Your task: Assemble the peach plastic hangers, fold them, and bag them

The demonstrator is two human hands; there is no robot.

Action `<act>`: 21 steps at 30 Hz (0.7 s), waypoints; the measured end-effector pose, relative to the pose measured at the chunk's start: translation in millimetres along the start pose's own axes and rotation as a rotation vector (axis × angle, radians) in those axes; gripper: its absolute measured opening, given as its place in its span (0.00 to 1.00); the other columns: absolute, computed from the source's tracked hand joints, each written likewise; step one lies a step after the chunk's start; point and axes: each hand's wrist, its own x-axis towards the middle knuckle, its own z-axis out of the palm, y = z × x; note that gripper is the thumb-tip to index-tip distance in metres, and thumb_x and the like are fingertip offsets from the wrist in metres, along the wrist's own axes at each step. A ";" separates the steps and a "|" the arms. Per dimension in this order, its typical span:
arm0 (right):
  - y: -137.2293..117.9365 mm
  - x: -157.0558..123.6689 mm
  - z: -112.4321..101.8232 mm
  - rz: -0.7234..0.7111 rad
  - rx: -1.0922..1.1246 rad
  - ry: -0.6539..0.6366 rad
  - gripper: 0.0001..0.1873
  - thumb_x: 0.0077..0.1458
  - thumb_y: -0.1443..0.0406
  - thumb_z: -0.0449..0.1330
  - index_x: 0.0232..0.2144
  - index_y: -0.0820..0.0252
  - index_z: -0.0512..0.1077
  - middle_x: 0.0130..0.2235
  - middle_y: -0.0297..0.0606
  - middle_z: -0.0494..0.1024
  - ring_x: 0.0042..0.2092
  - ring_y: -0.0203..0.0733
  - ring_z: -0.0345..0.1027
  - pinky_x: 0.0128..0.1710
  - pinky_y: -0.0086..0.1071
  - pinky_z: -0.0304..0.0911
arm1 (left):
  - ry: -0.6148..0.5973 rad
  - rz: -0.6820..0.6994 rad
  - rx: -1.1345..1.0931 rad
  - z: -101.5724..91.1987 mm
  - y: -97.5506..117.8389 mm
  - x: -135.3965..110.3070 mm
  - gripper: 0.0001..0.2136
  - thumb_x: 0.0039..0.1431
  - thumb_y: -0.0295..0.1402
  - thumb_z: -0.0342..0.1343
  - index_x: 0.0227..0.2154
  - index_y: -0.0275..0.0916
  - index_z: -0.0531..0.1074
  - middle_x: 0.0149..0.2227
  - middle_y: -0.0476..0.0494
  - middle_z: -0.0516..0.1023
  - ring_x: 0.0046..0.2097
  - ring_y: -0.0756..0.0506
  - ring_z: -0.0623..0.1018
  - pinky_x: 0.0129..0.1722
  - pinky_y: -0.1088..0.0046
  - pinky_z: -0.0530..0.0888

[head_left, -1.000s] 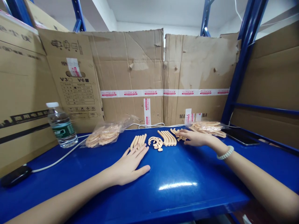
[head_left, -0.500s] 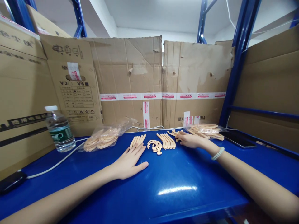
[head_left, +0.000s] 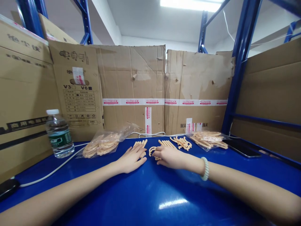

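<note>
My left hand (head_left: 130,159) lies flat and open on the blue shelf (head_left: 164,197), its fingertips resting on a row of straight peach plastic strips (head_left: 140,144). My right hand (head_left: 169,156), with a bead bracelet at the wrist, sits beside it, fingers curled loosely over small curved peach pieces (head_left: 152,149) and the near ends of a row of long curved strips (head_left: 166,143). Whether it grips any piece is hidden. A loose pile of similar pieces (head_left: 182,142) lies just beyond.
A clear bag of peach parts (head_left: 102,143) lies at the left, another bag (head_left: 208,138) at the right. A water bottle (head_left: 58,133) stands far left near a white cable (head_left: 50,171). A dark phone (head_left: 242,147) lies right. Cardboard boxes (head_left: 134,91) wall the back and sides.
My right hand drew back from the far pile near the right bag to the middle pieces beside my left hand. My left hand slid forward onto the straight strips. The view tilted upward.
</note>
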 end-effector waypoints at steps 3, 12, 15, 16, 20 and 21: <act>14.5 22.5 10.9 -0.003 0.006 -0.002 0.10 0.56 0.72 0.56 0.41 0.65 0.73 0.40 0.46 0.76 0.41 0.43 0.71 0.42 0.33 0.64 | 0.028 0.026 -0.026 1.1 -6.6 10.2 0.24 0.64 0.45 0.39 0.57 0.38 0.61 0.65 0.35 0.54 0.66 0.36 0.53 0.61 0.51 0.56; 55.1 48.7 20.8 0.025 0.054 0.071 0.11 0.57 0.67 0.58 0.44 0.63 0.71 0.42 0.44 0.75 0.42 0.44 0.70 0.43 0.34 0.64 | 0.091 0.019 -0.024 4.4 -11.1 21.2 0.21 0.64 0.43 0.40 0.53 0.36 0.63 0.57 0.33 0.62 0.59 0.37 0.64 0.58 0.57 0.62; 57.0 30.8 15.3 0.094 0.075 0.168 0.17 0.57 0.63 0.58 0.48 0.65 0.67 0.46 0.48 0.71 0.44 0.46 0.69 0.44 0.36 0.64 | 0.094 0.016 -0.027 5.4 -11.8 21.2 0.20 0.63 0.43 0.41 0.52 0.37 0.63 0.58 0.33 0.62 0.60 0.36 0.64 0.58 0.56 0.62; 56.1 22.7 14.1 0.116 0.082 0.171 0.19 0.57 0.62 0.59 0.49 0.65 0.66 0.46 0.48 0.70 0.43 0.46 0.70 0.43 0.35 0.65 | 0.096 0.014 -0.031 5.6 -12.0 21.4 0.20 0.64 0.43 0.41 0.52 0.37 0.63 0.58 0.33 0.61 0.60 0.36 0.63 0.58 0.56 0.61; 47.2 -7.9 17.5 0.177 0.009 0.055 0.21 0.58 0.54 0.56 0.47 0.63 0.66 0.46 0.47 0.69 0.38 0.46 0.70 0.37 0.35 0.65 | 0.100 0.007 -0.047 6.2 -12.9 25.4 0.21 0.64 0.44 0.41 0.52 0.37 0.63 0.57 0.33 0.61 0.60 0.36 0.63 0.58 0.55 0.62; 45.2 -12.7 20.5 0.196 -0.033 0.047 0.20 0.59 0.53 0.54 0.46 0.63 0.66 0.45 0.47 0.69 0.38 0.46 0.70 0.37 0.35 0.65 | 0.101 0.004 -0.051 6.3 -13.3 27.5 0.20 0.64 0.44 0.41 0.51 0.36 0.63 0.57 0.33 0.62 0.60 0.36 0.63 0.57 0.55 0.62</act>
